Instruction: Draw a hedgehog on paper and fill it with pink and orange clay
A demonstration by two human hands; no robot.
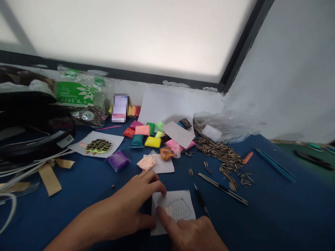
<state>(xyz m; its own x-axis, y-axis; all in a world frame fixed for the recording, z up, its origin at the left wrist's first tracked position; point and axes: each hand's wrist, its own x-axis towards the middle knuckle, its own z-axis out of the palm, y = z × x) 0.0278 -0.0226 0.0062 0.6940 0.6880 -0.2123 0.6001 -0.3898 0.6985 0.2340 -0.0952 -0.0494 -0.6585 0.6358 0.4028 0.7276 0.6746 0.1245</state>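
A small white sheet of paper [187, 197] lies on the blue table before me, bearing a pencil-like drawing of a rounded shape filled with rows of lines [180, 208]. My left hand [136, 200] is open at the sheet's left side, thumb and index finger apart near its edge. With the index finger stretched out, my right hand [190, 232] presses on the left part of the sheet; its other fingers are curled and partly hidden. A pale bit that looks like modelling clay [169, 210] shows beside that fingertip. Just right of the paper lies a black pen [201, 199].
Beyond are a utility knife [223, 189], loose sunflower seeds [220, 153], blue tweezers [274, 165] and coloured clay packets [153, 142]. Peach clay [146, 163] rests behind my left hand. A seed-covered hedgehog-like picture [98, 144], a phone [119, 108], cables and a black bag [31, 115] stand left.
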